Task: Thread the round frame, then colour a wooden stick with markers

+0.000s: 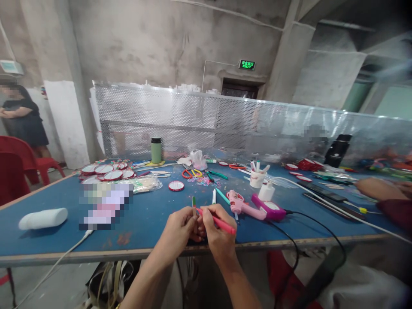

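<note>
Close together at the table's front edge are both my hands. My left hand (183, 225) is closed round a small flat stick (193, 201) whose upper end is green; its lower part is hidden by fingers. In my right hand (219, 229) is a pinkish-red marker pen (223, 225), gripped like a writing tool, its tip close to the stick. Whether the tip touches the stick I cannot tell. Just beyond the hands lie a white marker pen (214, 196) and a teal pen (222, 195).
To the right rests a pink glue gun (246, 207) beside a purple box (268, 207) with a black cable. A white cup (256, 179) holds pens. Pliers (217, 176), a round red-rimmed piece (176, 186) and a white bottle (43, 219) lie about. A co-worker's arm (373, 189) reaches in at right.
</note>
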`<act>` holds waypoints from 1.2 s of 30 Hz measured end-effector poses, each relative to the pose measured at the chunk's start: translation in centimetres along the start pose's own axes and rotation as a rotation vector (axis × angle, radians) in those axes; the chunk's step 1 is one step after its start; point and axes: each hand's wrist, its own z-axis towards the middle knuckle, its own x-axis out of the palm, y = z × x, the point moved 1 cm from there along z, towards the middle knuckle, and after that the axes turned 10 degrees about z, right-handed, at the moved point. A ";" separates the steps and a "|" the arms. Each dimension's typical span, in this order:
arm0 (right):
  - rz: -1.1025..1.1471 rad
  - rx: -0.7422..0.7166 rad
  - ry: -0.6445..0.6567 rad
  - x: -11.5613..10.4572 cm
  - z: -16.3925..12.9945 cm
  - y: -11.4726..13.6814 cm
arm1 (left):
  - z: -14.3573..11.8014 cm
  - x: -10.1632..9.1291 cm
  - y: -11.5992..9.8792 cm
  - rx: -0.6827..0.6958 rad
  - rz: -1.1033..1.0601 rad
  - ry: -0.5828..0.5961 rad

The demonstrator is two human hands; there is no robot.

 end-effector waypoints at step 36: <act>-0.006 0.013 0.007 0.1 0.0 -0.4 | 0.0 0.1 0.2 0.017 0.009 -0.014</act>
